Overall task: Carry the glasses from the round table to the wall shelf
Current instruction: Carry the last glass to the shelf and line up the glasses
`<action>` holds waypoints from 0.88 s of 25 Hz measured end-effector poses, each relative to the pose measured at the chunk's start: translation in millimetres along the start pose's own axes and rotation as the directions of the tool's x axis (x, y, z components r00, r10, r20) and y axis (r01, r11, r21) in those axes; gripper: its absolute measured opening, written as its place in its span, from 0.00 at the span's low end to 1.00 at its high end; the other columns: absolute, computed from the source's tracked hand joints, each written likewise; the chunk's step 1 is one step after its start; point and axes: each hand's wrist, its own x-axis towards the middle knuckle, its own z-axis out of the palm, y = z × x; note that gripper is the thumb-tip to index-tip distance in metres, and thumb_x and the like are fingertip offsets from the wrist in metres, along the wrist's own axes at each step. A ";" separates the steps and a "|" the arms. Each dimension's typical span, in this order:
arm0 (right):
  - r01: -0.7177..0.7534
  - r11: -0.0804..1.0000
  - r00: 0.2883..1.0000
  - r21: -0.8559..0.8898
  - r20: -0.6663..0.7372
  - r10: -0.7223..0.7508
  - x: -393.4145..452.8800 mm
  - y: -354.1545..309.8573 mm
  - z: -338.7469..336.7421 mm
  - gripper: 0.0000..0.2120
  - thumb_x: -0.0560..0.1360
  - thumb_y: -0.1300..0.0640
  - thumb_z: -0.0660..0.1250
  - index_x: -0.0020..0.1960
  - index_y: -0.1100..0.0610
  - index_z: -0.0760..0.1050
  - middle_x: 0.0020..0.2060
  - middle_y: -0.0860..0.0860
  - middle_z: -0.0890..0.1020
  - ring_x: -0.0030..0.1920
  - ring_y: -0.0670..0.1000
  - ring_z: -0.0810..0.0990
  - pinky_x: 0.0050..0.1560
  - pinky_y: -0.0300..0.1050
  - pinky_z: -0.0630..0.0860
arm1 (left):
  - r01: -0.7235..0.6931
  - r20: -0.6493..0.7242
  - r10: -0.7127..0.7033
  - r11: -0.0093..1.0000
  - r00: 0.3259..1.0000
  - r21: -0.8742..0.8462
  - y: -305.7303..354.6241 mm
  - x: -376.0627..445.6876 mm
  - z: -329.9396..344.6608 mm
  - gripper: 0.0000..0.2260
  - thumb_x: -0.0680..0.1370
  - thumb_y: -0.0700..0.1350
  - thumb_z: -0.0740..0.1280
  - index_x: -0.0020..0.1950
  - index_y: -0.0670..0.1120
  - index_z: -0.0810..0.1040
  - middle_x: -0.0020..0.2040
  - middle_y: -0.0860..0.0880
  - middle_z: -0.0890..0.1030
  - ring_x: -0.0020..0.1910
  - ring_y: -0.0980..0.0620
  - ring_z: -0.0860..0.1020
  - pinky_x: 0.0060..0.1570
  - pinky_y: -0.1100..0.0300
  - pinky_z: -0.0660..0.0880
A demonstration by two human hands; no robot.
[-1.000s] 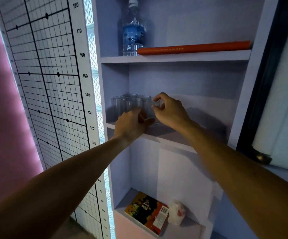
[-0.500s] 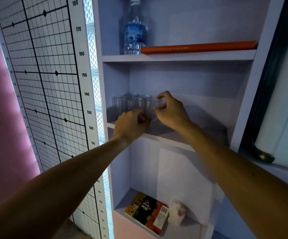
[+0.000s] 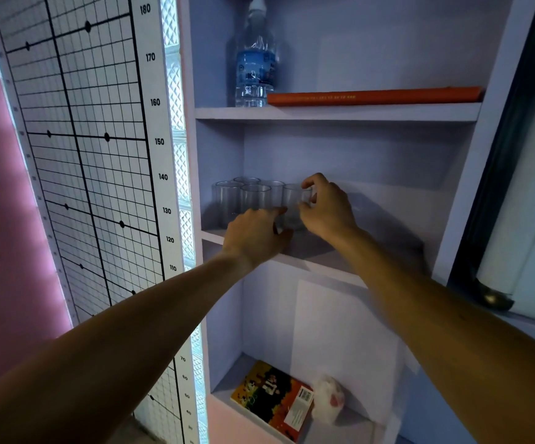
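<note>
Several clear glasses [image 3: 227, 200] stand in a cluster at the left end of the middle wall shelf [image 3: 317, 262]. My right hand [image 3: 327, 206] is wrapped around the rightmost glass [image 3: 291, 200], thumb and fingers on its rim and side, with its base on the shelf. My left hand [image 3: 256, 237] is curled over the lower part of another glass [image 3: 255, 195] in front of the cluster; the hand hides that glass's base. The round table is out of view.
A water bottle [image 3: 255, 59] and a long orange tube [image 3: 375, 96] lie on the upper shelf. On the bottom shelf are a colourful book [image 3: 271, 398] and a crumpled white wrapper [image 3: 327, 397]. A height chart [image 3: 93, 149] covers the wall at left.
My right hand has shifted slightly right along the shelf with the rightmost glass; my left hand stays at the front glass. The view has tilted a little.
</note>
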 end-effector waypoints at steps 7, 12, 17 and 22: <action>0.109 0.994 0.987 0.004 -0.118 -0.107 -11.6 -10.9 -2.5 0.11 0.75 0.58 0.66 0.58 0.52 0.74 0.52 0.55 0.76 0.45 0.54 0.78 0.46 0.45 0.76 | 0.071 -0.061 -0.077 0.992 0.995 -0.104 -15.3 -6.2 -14.2 0.10 0.76 0.54 0.68 0.46 0.49 0.84 0.36 0.54 0.83 0.35 0.53 0.80 0.34 0.65 0.74; 0.259 0.965 0.950 0.035 0.170 -0.261 -9.0 -39.4 17.3 0.15 0.79 0.52 0.63 0.64 0.51 0.73 0.54 0.56 0.82 0.48 0.55 0.81 0.51 0.48 0.78 | 0.196 -0.119 -0.222 0.961 0.968 -0.197 -42.3 -16.7 -27.9 0.14 0.74 0.56 0.71 0.52 0.48 0.75 0.40 0.54 0.81 0.38 0.52 0.80 0.40 0.62 0.74; 0.189 0.980 0.966 0.062 0.167 -0.197 -10.0 -45.0 27.1 0.07 0.79 0.53 0.63 0.55 0.54 0.72 0.46 0.54 0.82 0.44 0.53 0.80 0.44 0.47 0.76 | 0.133 -0.107 -0.157 0.971 0.982 -0.200 -48.0 -12.9 -27.2 0.17 0.73 0.53 0.73 0.56 0.48 0.73 0.44 0.54 0.80 0.40 0.54 0.77 0.38 0.66 0.71; 0.137 0.991 0.990 -0.005 0.021 -0.137 -32.5 -39.7 4.8 0.04 0.76 0.51 0.64 0.48 0.49 0.70 0.44 0.51 0.81 0.43 0.51 0.80 0.43 0.46 0.79 | -0.113 -0.158 0.076 0.964 0.985 -0.242 -46.4 -7.9 -15.3 0.15 0.73 0.57 0.72 0.49 0.47 0.75 0.42 0.51 0.83 0.38 0.53 0.78 0.37 0.66 0.71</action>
